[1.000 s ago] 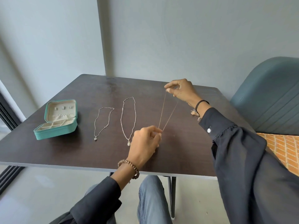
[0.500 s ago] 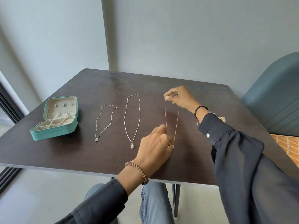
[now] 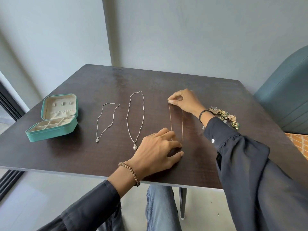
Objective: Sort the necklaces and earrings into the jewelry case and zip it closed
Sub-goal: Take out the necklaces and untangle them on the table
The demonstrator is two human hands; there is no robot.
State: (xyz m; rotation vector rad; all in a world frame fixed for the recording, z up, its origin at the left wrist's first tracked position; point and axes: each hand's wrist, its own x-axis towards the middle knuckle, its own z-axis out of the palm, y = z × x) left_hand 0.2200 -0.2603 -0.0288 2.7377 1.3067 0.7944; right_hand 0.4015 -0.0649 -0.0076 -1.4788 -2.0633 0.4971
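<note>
My right hand (image 3: 185,101) pinches the gold chain's (image 3: 182,124) top while my left hand (image 3: 158,150) pins its bottom, stretching it straight on the table (image 3: 208,164), untangled.

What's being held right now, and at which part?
The thin gold chain: right hand pinches its far end, left hand pins its near end on the table.

The table (image 3: 103,84) is dark wood-grain with a dull sheen. The jewelry case (image 3: 55,130) looks like teal velvety cloth, lined in matt cream fabric. Both laid-out necklaces (image 3: 135,117) are silvery metal; the stretched chain (image 3: 182,124) is perhaps gold-toned.
</note>
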